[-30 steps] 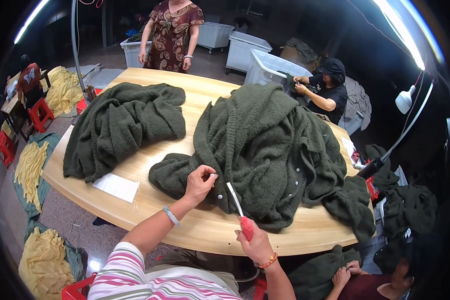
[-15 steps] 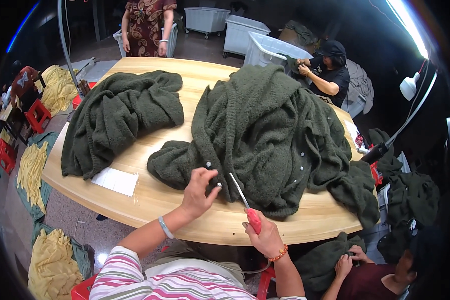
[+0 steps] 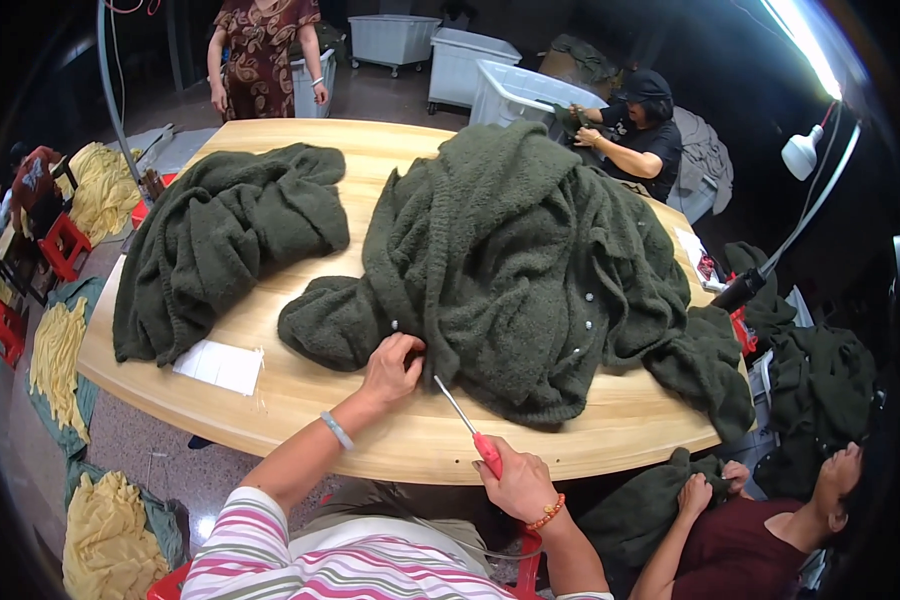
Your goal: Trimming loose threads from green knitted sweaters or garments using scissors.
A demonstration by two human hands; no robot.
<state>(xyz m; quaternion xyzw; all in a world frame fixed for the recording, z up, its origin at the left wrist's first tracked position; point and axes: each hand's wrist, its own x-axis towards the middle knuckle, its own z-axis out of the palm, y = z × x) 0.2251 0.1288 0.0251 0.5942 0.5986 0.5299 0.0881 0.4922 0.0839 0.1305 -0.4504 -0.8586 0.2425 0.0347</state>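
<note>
A large dark green knit cardigan [image 3: 515, 270] with round shiny buttons lies heaped on the wooden table in front of me. My left hand [image 3: 390, 370] has its fingers closed on the front edge of the cardigan, just below a shiny button [image 3: 394, 325]. A red-handled tool [image 3: 488, 455] with a thin straight metal shaft is gripped in my right hand [image 3: 523, 485]. Its tip points up and left at the cardigan's lower edge, close to my left fingers. I cannot tell whether the tip touches the knit.
Another dark green garment [image 3: 235, 240] lies at the left of the table, beside a white paper [image 3: 220, 367]. A lamp arm [image 3: 810, 220] rises at the right. Co-workers handle green garments at the far right and lower right. A standing person and white bins [image 3: 470, 65] are beyond the table.
My left hand has moved down onto the cardigan's edge and its fingers have closed. The tool has shifted slightly left and down in my right hand. The whole view has shifted a little.
</note>
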